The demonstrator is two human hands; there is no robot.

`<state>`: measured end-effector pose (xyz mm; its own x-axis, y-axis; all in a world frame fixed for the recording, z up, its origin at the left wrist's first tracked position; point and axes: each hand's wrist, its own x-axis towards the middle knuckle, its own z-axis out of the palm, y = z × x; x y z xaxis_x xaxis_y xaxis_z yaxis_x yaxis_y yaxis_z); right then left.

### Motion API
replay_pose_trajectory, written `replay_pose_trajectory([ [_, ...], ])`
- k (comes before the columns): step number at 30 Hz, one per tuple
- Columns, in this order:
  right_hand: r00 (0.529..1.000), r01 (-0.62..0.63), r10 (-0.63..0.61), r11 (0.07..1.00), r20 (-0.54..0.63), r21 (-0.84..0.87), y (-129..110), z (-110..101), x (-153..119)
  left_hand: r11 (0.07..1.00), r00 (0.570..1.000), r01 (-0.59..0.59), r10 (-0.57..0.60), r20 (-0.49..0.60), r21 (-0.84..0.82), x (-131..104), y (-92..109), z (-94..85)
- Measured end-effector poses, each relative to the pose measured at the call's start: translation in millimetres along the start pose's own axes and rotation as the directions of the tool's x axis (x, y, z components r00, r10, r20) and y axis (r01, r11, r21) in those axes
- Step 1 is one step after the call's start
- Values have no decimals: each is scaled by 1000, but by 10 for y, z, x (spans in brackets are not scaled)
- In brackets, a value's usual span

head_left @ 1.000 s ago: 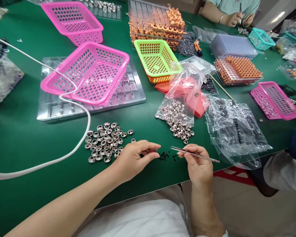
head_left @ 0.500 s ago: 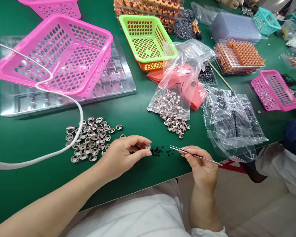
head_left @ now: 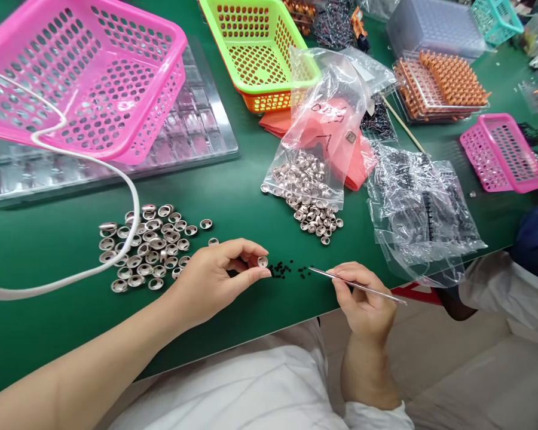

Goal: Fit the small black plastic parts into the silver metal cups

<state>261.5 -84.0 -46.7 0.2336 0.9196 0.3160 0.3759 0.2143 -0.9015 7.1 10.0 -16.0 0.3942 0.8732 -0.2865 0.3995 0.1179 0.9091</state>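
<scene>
Between thumb and fingers, my left hand (head_left: 219, 272) pinches a small round metal cup (head_left: 262, 261) with a hole in it. My right hand (head_left: 363, 298) grips a pair of thin metal tweezers (head_left: 358, 285), whose tips point left and look closed together. Small black bits (head_left: 280, 270) lie on the green table between the hands, a few of them right by the tweezer tips. Left of my left hand is a loose pile of the same metal cups (head_left: 152, 242). More cups (head_left: 316, 218) spill from a clear plastic bag (head_left: 311, 173) beyond the hands.
A white cable (head_left: 132, 197) curves across the left side, past a large pink basket (head_left: 112, 89) on a clear tray (head_left: 206, 125). Further back stands a green basket (head_left: 260, 54). Clear bags (head_left: 421, 209) and a small pink basket (head_left: 502, 152) lie right, near another person's sleeve (head_left: 535, 245).
The view has shifted, so the table items sit further left and higher. The tweezer tips have come together and down to the black bits. My left hand still holds the cup.
</scene>
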Motion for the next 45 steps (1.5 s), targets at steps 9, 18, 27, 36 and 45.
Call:
replay_pose_trajectory([
  [9,1000,8,-8,1000,9,-13,1,21,10,1000,1000,-11,11,21,7,12,26,1],
  [18,998,3,-1,1000,-63,21,20,-51,26,1000,1000,-21,21,23,-4,0,31,-1],
  [27,999,25,-25,1000,-22,19,36,-69,37,1000,1000,-9,9,18,6,-4,24,3],
  [36,1000,22,-23,1000,-9,-18,34,-47,33,1000,999,-15,14,33,10,-1,24,-2],
  [45,1000,12,-13,999,-13,-48,18,-29,35,1000,999,-14,13,36,22,-5,38,-10],
])
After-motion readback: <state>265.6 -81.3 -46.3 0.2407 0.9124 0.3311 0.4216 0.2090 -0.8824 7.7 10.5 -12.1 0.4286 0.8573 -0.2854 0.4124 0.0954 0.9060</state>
